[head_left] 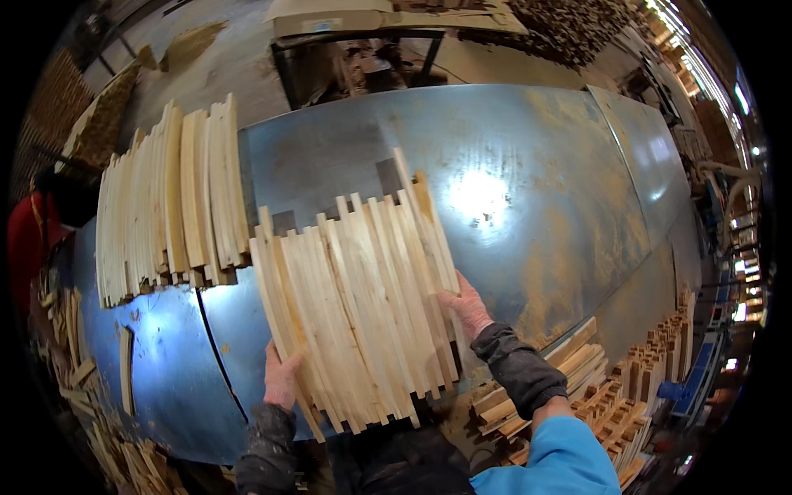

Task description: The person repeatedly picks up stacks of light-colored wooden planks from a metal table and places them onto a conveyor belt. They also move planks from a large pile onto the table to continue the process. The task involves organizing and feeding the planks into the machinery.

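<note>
Sleeves end in dusty dark-grey cuffs (518, 369) on your forearms, the right one bright blue above. Your left hand (282, 375) and right hand (468, 307) are apart, clamped on opposite sides of a bundle of long, pale wooden strips (363, 305) with uneven ends. It lies in front of you at the near edge of a blue-grey sheet-metal table (511, 140); whether it rests there or is lifted, you cannot tell. Notched light-brown wooden pieces (643, 363) stand to your right. Farther left, another row of pale wooden strips (169, 198) lies on the metal. Beyond sits a flat tan cardboard box (330, 20).
</note>
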### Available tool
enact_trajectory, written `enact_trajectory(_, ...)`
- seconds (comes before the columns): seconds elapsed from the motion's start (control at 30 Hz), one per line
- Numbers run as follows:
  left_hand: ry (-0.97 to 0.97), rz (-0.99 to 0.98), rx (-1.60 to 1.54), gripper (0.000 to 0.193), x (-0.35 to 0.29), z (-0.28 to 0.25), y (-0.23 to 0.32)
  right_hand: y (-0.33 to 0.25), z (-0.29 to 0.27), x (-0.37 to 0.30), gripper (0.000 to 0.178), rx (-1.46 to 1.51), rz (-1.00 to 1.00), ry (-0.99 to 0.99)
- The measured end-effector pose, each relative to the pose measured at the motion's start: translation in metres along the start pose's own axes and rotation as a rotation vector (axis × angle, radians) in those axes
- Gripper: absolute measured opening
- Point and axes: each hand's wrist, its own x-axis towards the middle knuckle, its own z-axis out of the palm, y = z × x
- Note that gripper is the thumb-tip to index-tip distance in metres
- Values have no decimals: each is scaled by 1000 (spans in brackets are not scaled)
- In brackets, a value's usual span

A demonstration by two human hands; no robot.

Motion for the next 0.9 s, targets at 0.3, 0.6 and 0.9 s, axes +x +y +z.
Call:
enact_trajectory(0.3,-254,-195,-109,73,13,-29,-19,-7,-9,-32,67,106,165,-86)
enact_trajectory(0.6,-193,-70,-267,69,-68,-82,-18,-20,37,-79,52,56,91,-162)
enact_trajectory(0.9,150,323,-388,85,-333,-210,-121,0,169,-206,71,-24,-212,-632)
